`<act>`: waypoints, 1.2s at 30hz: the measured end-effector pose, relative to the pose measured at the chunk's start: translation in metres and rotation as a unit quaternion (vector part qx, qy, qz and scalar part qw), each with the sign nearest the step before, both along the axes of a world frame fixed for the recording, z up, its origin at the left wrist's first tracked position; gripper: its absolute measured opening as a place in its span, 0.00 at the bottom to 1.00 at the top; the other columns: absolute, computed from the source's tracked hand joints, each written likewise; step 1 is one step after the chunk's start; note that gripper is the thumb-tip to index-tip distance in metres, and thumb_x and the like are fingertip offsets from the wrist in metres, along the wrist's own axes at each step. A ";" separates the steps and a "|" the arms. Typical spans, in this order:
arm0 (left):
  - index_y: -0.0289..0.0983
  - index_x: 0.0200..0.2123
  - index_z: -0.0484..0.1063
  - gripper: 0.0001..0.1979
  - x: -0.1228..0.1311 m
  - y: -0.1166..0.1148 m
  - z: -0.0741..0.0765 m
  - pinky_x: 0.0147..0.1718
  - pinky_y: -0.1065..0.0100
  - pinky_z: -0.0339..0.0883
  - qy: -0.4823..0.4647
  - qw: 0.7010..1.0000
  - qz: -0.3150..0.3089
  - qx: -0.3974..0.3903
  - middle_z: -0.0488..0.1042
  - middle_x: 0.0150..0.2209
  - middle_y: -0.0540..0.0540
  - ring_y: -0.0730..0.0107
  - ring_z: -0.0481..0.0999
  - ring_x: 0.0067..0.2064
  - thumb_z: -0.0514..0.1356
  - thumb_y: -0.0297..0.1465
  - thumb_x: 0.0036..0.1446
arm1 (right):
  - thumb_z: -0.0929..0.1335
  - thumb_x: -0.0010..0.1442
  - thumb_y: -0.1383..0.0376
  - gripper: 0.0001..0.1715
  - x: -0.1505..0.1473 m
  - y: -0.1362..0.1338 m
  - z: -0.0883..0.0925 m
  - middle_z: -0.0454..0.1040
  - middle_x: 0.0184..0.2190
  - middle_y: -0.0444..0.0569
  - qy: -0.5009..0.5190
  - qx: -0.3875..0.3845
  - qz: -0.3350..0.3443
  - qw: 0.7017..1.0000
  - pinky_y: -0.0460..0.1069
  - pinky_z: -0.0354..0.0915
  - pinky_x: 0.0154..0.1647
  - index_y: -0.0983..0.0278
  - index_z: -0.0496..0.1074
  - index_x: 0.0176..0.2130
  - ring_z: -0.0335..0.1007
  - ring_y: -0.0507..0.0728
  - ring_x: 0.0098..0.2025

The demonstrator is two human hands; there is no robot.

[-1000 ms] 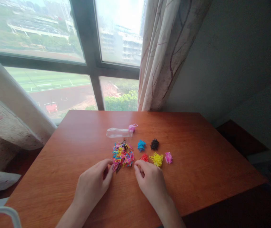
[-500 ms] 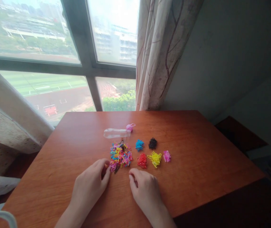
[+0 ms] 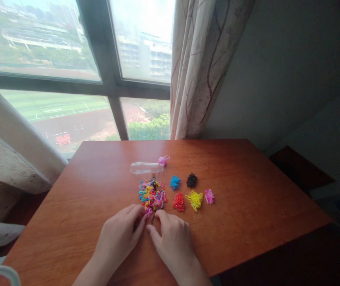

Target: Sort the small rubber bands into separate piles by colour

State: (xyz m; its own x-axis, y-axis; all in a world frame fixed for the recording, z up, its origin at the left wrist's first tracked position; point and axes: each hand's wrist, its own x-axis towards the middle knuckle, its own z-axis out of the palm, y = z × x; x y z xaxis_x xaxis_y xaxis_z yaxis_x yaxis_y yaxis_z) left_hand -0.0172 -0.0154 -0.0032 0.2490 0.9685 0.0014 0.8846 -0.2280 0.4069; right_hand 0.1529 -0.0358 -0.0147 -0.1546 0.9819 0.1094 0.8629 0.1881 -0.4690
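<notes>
— Where the two hands come close together, what are the fingers doing?

— Thumb and forefinger of the left hand [image 3: 119,230] are drawn near each other at a bright pink, looped rubbery band [image 3: 148,212]; I can't tell whether they pinch it or only touch it.

— And the right hand [image 3: 172,236]?

— Its thumb and forefinger are parted, with a thin black rubbery band [image 3: 153,218] by the gap.

— What lies just beyond the fingertips?

— A loose heap of small multicoloured rubbery bands [image 3: 152,192], with those two single ones at its near edge.

— Anything to the right of it?

— Five separate clumps, each of one colour. Nearer are a red clump of bands [image 3: 178,202], a yellow clump of bands [image 3: 194,200] and a smaller pink clump of bands [image 3: 209,196]; behind, a blue clump of bands [image 3: 175,182] and a black clump of bands [image 3: 192,180].

— Farther out?

— A clear plastic bottle [image 3: 146,168] lying on its side, a round pink cap with a loop [image 3: 162,160] at its right end; whether it's fastened, I can't tell. Everything rests on a reddish-brown wooden table [image 3: 247,222], before a grey-framed window [image 3: 109,87].
</notes>
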 end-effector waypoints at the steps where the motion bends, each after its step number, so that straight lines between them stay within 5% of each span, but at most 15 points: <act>1: 0.42 0.36 0.70 0.11 0.000 0.000 0.000 0.35 0.69 0.62 -0.002 1.000 -0.001 0.000 0.77 0.35 0.49 0.66 0.76 0.37 0.51 0.37 0.66 | 0.73 0.59 0.64 0.09 -0.001 0.000 0.000 0.77 0.31 0.42 -0.003 0.004 -0.003 1.000 0.48 0.51 0.30 0.57 0.71 0.40 0.74 0.57 0.32; 12: 0.42 0.37 0.71 0.12 0.001 0.000 0.001 0.34 0.68 0.62 -0.001 1.000 0.012 -0.006 0.77 0.35 0.49 0.66 0.76 0.37 0.50 0.38 0.66 | 0.66 0.60 0.72 0.07 0.003 -0.002 -0.006 0.74 0.25 0.41 0.019 0.052 -0.006 0.998 0.48 0.47 0.28 0.59 0.69 0.32 0.70 0.53 0.27; 17: 0.42 0.37 0.71 0.12 0.002 0.000 0.002 0.34 0.69 0.61 -0.007 1.000 0.013 0.003 0.77 0.35 0.49 0.66 0.76 0.36 0.50 0.38 0.66 | 0.64 0.63 0.68 0.09 0.032 0.004 0.001 0.70 0.22 0.40 0.051 0.083 -0.027 0.995 0.47 0.48 0.28 0.60 0.71 0.33 0.67 0.51 0.23; 26: 0.42 0.36 0.71 0.12 0.003 -0.001 0.005 0.33 0.68 0.61 0.004 1.000 0.014 -0.010 0.77 0.34 0.49 0.65 0.76 0.36 0.50 0.38 0.66 | 0.63 0.65 0.62 0.12 0.116 0.065 0.026 0.70 0.20 0.43 -0.053 0.124 -0.121 0.983 0.47 0.50 0.26 0.60 0.75 0.36 0.66 0.53 0.24; 36: 0.42 0.37 0.71 0.12 0.003 0.000 0.006 0.33 0.69 0.62 0.006 1.000 0.012 -0.010 0.77 0.35 0.49 0.65 0.77 0.37 0.50 0.37 0.66 | 0.67 0.62 0.66 0.07 0.118 0.092 0.019 0.76 0.26 0.44 -0.104 0.078 -0.112 0.985 0.47 0.48 0.26 0.59 0.76 0.37 0.69 0.53 0.27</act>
